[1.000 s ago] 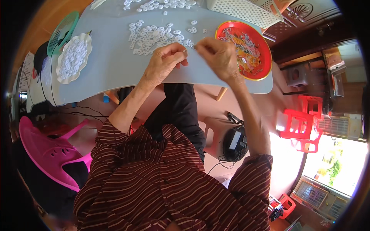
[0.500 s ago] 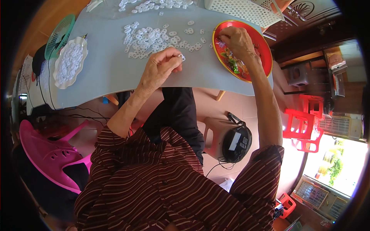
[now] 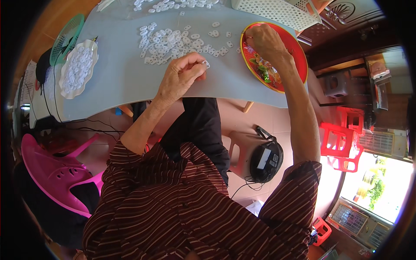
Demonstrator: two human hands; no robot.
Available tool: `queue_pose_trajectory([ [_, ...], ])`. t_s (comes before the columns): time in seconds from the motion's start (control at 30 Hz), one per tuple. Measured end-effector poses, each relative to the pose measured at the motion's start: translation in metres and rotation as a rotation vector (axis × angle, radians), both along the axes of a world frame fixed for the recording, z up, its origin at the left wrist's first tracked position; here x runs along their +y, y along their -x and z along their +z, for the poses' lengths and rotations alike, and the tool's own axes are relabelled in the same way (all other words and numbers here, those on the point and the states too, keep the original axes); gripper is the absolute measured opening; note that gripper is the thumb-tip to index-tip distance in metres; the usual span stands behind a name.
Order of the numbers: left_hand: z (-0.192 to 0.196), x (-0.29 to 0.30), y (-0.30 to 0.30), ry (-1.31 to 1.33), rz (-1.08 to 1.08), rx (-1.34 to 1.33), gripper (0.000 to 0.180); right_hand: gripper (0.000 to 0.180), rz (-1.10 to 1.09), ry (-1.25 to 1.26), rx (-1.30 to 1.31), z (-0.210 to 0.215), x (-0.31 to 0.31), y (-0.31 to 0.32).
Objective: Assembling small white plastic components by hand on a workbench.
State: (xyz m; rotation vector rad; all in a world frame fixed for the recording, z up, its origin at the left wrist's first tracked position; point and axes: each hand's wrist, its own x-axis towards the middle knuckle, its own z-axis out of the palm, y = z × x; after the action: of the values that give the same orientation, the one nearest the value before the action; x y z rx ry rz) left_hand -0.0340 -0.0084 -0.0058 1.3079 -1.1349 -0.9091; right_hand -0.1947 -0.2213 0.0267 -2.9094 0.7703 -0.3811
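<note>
My left hand is over the near middle of the table, its thumb and fingers pinched on a small white plastic piece. Beyond it lies a loose heap of similar white oval pieces with holes. To the right, my right hand reaches down into a round red tray with a gold rim. Its fingers are curled together near the tray's far left side; whatever they hold is hidden. Colourful patterning and something shiny green show in the tray beneath the wrist.
A scalloped white dish of white pieces stands at the left, beside a green mesh basket. A white perforated basket sits at the far right. More white pieces lie along the far side. The grey table has a curved near edge.
My right hand has shifted slightly up, deeper toward the far side of the red tray. My left hand stays in place with the white piece.
</note>
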Motion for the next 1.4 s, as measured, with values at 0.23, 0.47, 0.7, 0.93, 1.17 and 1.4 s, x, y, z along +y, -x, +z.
queue_pose_trajectory([
  [0.23,0.0,0.001,0.0,0.031,0.037,0.061,0.014,0.013,-0.131,-0.021,-0.181,0.005,0.012,0.01],
  [0.47,-0.002,0.002,-0.001,0.056,0.106,0.184,0.016,0.014,-0.162,-0.801,-0.679,0.0,0.11,-0.009],
  [0.7,-0.007,0.0,0.0,0.094,0.098,0.099,0.015,0.011,-0.079,-1.176,-0.982,-0.033,0.13,-0.023],
  [0.93,-0.01,0.0,0.001,0.121,0.12,0.098,0.012,0.013,-0.126,-1.17,-1.037,-0.031,0.136,-0.026],
  [1.17,-0.009,0.001,0.002,0.087,0.109,0.054,0.012,0.014,-0.084,-1.164,-0.984,-0.032,0.135,-0.024],
  [1.4,-0.006,0.002,0.001,0.045,0.09,0.043,0.013,0.016,-0.079,-1.186,-1.017,-0.033,0.135,-0.024],
])
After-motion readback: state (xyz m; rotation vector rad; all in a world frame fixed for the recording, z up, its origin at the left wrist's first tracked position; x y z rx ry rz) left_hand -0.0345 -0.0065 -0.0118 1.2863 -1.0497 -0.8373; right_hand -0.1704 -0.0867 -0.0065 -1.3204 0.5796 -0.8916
